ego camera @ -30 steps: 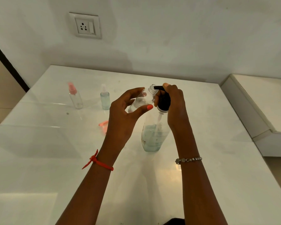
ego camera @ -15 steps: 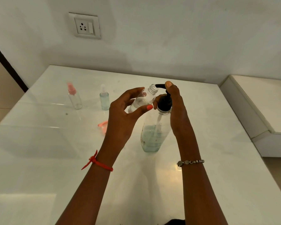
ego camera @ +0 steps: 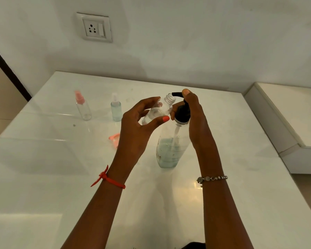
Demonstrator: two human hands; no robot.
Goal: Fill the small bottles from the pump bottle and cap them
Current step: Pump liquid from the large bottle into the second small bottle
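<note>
A clear pump bottle (ego camera: 169,150) with pale blue liquid and a black pump head (ego camera: 182,112) stands mid-table. My right hand (ego camera: 196,121) wraps the pump head, a finger on top of it. My left hand (ego camera: 138,126) holds a small open clear bottle (ego camera: 160,110) tilted, its mouth right under the black spout. Two more small bottles stand at the back left: one clear with a pink spray cap (ego camera: 82,106), one with blue liquid and a white cap (ego camera: 115,108). A loose pink cap (ego camera: 114,138) lies on the table, partly hidden by my left hand.
The glossy white table (ego camera: 43,159) meets a white wall with a socket (ego camera: 95,27). A white ledge (ego camera: 285,114) runs along the right side. The table's left edge drops to the floor.
The black pump head has risen from its pressed-down position, and my right hand rose with it. My left hand keeps the small bottle at the spout.
</note>
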